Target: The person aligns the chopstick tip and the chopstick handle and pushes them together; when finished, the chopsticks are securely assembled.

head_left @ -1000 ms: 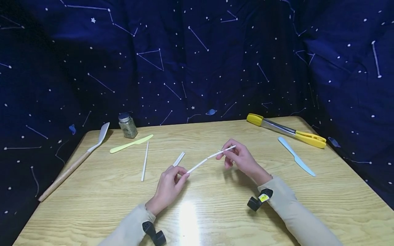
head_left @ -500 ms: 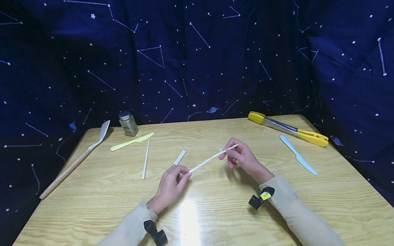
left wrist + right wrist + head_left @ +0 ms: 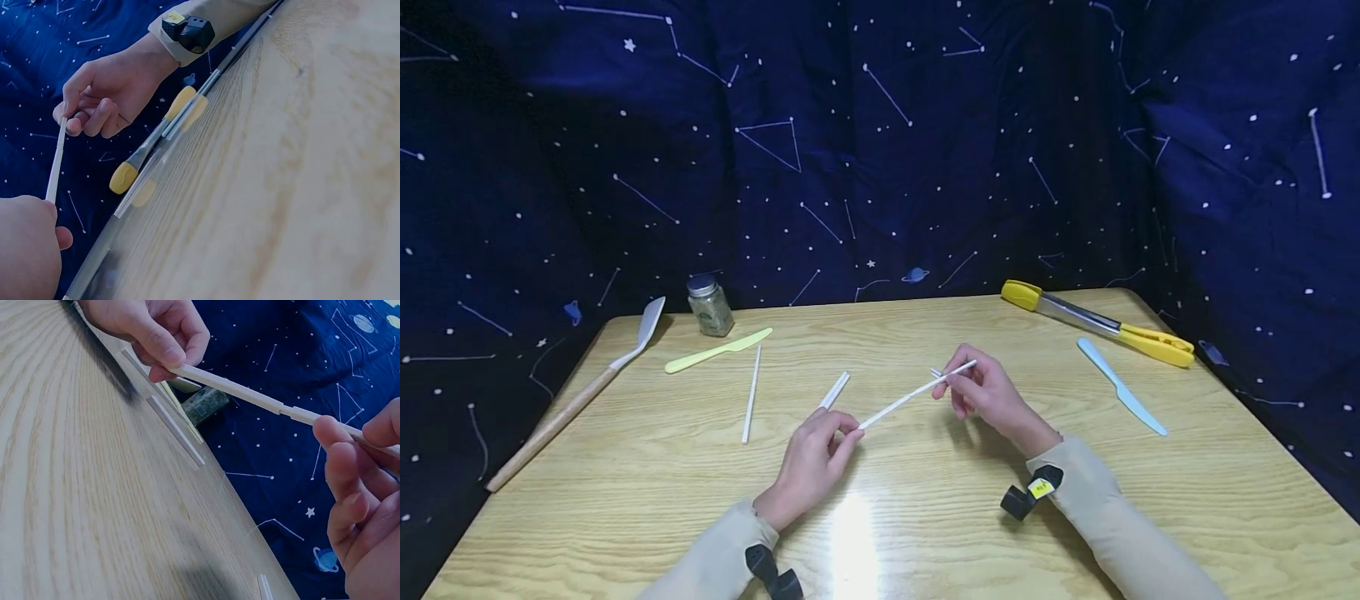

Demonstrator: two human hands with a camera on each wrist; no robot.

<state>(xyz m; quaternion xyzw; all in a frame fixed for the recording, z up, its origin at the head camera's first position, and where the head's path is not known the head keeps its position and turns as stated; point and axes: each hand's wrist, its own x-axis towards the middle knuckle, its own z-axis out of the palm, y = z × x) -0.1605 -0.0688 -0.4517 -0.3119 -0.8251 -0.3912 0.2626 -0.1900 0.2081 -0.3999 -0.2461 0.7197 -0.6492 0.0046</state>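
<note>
Two slim white sticks meet end to end in the air between my hands. My left hand (image 3: 808, 462) pinches the outer end of the left stick (image 3: 886, 413) between thumb and fingers. The right stick (image 3: 304, 415) is pinched by my right hand (image 3: 992, 400), its far end jutting past the fingers. A small step or notch shows where they meet in the right wrist view; whether they are locked together I cannot tell. Beyond my left hand lies a pair of short white sticks (image 3: 835, 389). Another short white piece (image 3: 936, 372) shows behind my right fingers.
A long white stick (image 3: 751, 396) and a yellow knife (image 3: 718, 350) lie to the left. Further out are a wooden-handled spatula (image 3: 576, 404) and a jar (image 3: 711, 308). Yellow tongs (image 3: 1097, 323) and a light blue knife (image 3: 1122, 387) lie to the right.
One second ago the two stick ends met at a slight angle with a visible break. They now lie nearly in one straight line. Both hands keep their grip and have barely moved.
</note>
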